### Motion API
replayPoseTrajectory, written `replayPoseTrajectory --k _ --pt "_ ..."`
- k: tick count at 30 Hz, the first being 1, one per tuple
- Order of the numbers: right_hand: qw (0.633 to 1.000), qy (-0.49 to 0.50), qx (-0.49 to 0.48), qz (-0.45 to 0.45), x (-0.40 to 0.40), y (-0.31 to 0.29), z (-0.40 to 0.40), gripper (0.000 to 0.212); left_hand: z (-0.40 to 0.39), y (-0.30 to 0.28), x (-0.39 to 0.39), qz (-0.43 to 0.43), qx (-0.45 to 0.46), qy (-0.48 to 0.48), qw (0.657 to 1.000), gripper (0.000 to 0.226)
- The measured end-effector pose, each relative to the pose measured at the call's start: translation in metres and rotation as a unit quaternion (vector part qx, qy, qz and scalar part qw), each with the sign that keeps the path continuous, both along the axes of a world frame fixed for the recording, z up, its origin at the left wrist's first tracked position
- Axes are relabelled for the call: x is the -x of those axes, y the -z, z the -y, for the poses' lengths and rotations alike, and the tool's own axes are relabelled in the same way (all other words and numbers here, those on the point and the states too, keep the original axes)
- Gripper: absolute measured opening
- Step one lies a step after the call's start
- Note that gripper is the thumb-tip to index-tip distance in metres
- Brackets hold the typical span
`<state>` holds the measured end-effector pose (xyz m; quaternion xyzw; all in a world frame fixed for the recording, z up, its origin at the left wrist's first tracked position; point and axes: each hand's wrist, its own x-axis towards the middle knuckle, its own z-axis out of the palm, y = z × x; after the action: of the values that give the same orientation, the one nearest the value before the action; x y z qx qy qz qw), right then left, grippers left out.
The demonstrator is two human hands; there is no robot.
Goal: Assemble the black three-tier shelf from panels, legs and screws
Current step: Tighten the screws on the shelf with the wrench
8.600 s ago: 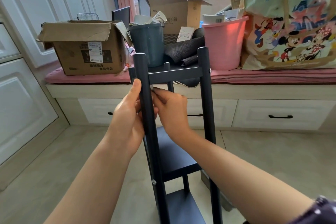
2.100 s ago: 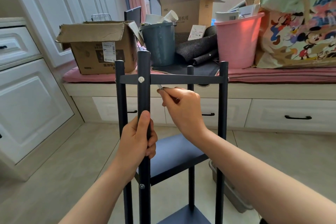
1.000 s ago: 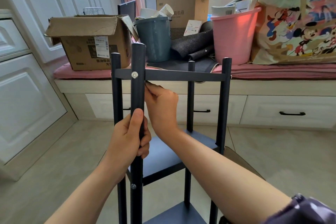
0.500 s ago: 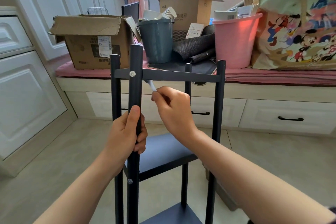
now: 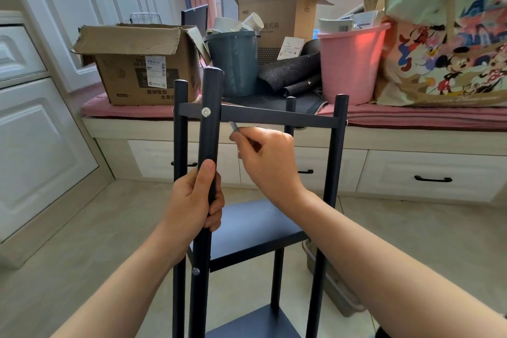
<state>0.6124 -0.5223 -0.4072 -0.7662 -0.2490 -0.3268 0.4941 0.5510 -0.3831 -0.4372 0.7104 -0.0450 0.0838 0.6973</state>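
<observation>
The black three-tier shelf stands upright on the floor in front of me, with its round legs and three panels joined. My left hand grips the nearest leg below a silver screw head at the top panel. A second screw head shows lower on that leg. My right hand pinches a small silver tool, whose tip points up to the underside of the top panel beside the near leg.
Behind the shelf runs a window bench with a pink cushion and drawers. On it stand a cardboard box, a grey bucket, a pink bucket and a cartoon-print bag. White cabinets are at left. A grey tray lies on the floor.
My right hand keeps working the small tool under the top panel by the near leg, pulling back a little from the leg. My left hand stays on the leg.
</observation>
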Motion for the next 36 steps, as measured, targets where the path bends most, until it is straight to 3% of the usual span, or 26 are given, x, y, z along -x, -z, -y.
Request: replayPoseTrajectory --k 10,22,36 --pt "0.998 -0.014 -0.053 -0.027 -0.004 0.007 -0.012 0.019 0.007 -0.004 0.005 -0.004 -0.008 0.006 1.000 0.050" --pt "0.994 -0.015 -0.103 -0.033 -0.015 0.017 -0.038 0.016 -0.002 -0.002 0.004 -0.007 -0.005 0.010 1.000 0.059" --pt "0.992 -0.035 -0.101 -0.071 -0.013 0.022 -0.043 0.017 -0.012 -0.002 -0.002 -0.008 0.000 -0.014 1.000 0.057"
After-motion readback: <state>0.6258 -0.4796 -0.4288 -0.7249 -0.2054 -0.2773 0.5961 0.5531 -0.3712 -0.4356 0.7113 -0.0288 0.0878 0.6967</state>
